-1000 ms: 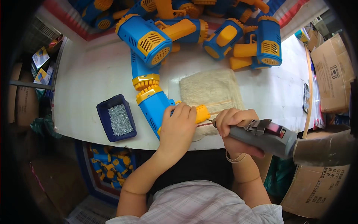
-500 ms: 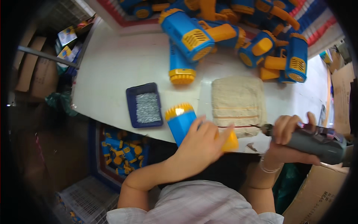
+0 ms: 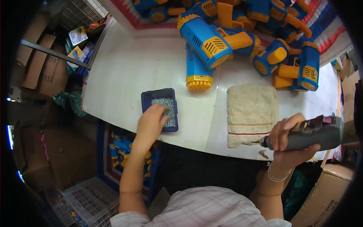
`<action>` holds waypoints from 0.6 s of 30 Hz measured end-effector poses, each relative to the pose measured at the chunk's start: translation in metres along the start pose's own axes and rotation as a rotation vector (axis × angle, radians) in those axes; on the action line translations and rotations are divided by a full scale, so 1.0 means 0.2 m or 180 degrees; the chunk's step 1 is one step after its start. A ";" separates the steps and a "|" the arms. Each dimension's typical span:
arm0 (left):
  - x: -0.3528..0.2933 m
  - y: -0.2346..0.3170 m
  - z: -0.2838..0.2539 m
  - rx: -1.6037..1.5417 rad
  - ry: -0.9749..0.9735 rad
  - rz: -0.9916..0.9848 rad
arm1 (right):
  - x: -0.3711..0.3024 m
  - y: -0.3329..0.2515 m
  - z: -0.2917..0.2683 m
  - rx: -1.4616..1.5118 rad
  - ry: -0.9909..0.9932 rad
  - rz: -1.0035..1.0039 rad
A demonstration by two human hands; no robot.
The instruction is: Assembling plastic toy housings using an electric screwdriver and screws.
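Note:
My left hand [image 3: 150, 122] reaches over a dark blue tray [image 3: 152, 93] of small silvery screws [image 3: 170, 109], at the left of the worktable. Its thumb and forefinger are apart, and the fingertips touch or hover just above the screws; which of the two I cannot tell. In my right hand [image 3: 284, 139] is a grey power screwdriver [image 3: 315, 135], held level with its tip pointing left. That tip lies over the near right corner of a folded beige towel [image 3: 249, 108].
Blue-and-yellow toy guns [image 3: 206, 41] are heaped at the table's far side. Below the left front edge, a bin [image 3: 102, 151] contains more blue and yellow pieces. A white plastic crate [image 3: 90, 193] stands lower left, a cardboard box [image 3: 321, 196] lower right.
My left hand has let go of a toy gun and moved left to the screw tray. That toy gun no longer shows at the front edge. The screwdriver stays in my right hand.

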State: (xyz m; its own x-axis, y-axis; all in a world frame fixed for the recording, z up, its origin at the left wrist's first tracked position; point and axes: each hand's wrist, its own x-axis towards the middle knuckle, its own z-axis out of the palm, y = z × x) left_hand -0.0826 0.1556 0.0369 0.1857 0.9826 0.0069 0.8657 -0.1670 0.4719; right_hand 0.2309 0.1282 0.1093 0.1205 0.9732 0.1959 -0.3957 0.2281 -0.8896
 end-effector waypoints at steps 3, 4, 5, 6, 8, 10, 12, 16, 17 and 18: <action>0.04 -0.02 0.05 -0.0109 -0.0125 -0.0010 | -0.04 0.03 0.05 -0.0010 -0.0027 0.0025; 0.04 -0.03 0.05 -0.0087 -0.0161 -0.0036 | -0.05 0.04 0.07 0.0086 -0.0025 0.0073; 0.04 -0.03 0.05 -0.0152 -0.0145 -0.0230 | -0.06 0.05 0.08 0.0177 -0.0049 0.0054; 0.03 -0.04 0.04 -0.0175 -0.0158 -0.0219 | -0.06 0.06 0.09 0.0151 -0.0035 0.0056; 0.00 -0.04 0.04 -0.0223 0.0247 -0.0009 | -0.07 0.07 0.12 0.0227 -0.0020 0.0006; -0.03 0.01 0.01 -0.0057 0.0390 -0.0036 | -0.07 0.05 0.12 0.0353 -0.0133 0.0012; -0.05 0.06 0.02 0.0496 0.0683 -0.0273 | -0.07 0.03 0.15 0.0469 -0.0187 -0.0056; -0.10 0.30 0.05 -0.0049 0.0674 0.0023 | -0.07 0.01 0.16 0.0699 -0.0474 -0.0013; -0.10 0.37 0.05 -0.0086 0.0648 0.0287 | -0.07 0.00 0.16 0.0684 -0.0564 -0.0043; -0.10 0.42 0.06 -0.0132 0.0629 0.0563 | -0.06 0.00 0.16 0.0656 -0.0548 -0.0052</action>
State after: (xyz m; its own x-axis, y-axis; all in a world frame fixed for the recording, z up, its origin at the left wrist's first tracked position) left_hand -0.0075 0.1219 0.0654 0.2346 0.9360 0.2624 0.8072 -0.3379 0.4839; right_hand 0.2002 0.1185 0.1195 -0.0213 0.9560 0.2926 -0.5741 0.2279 -0.7864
